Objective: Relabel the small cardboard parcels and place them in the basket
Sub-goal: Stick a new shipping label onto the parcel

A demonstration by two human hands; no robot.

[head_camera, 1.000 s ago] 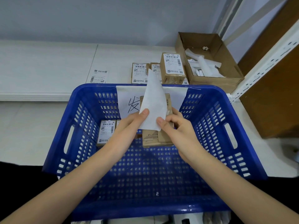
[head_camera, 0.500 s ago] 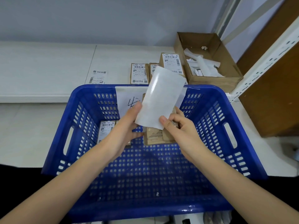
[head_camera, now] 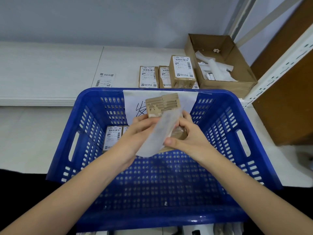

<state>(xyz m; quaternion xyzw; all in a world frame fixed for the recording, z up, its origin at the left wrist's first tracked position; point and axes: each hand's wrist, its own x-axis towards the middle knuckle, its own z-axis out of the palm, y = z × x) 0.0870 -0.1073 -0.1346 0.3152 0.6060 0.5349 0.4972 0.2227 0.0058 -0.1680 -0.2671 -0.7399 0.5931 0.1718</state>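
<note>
Over the blue plastic basket (head_camera: 169,187) I hold a small cardboard parcel (head_camera: 163,105) whose top face shows torn label remains. My right hand (head_camera: 189,136) grips the parcel's right side, thumb at its lower corner. My left hand (head_camera: 140,133) holds a white label sheet (head_camera: 158,135), blurred by motion, which slants down across the parcel's front. Two labelled parcels (head_camera: 112,138) lie at the basket's far left corner, partly hidden by my left hand. More labelled parcels (head_camera: 183,69) stand on the white shelf behind the basket.
A white paper sign (head_camera: 133,101) with a handwritten mark hangs on the basket's far wall. An open cardboard box (head_camera: 240,65) with white paper scraps sits at the back right. Loose labels (head_camera: 105,80) lie on the shelf. A white rack upright (head_camera: 279,65) borders the right.
The white sheet stood upright above the parcel, then swung down to slant across the parcel's lower front. The parcel's torn top face has come into view. Both hands stayed over the basket.
</note>
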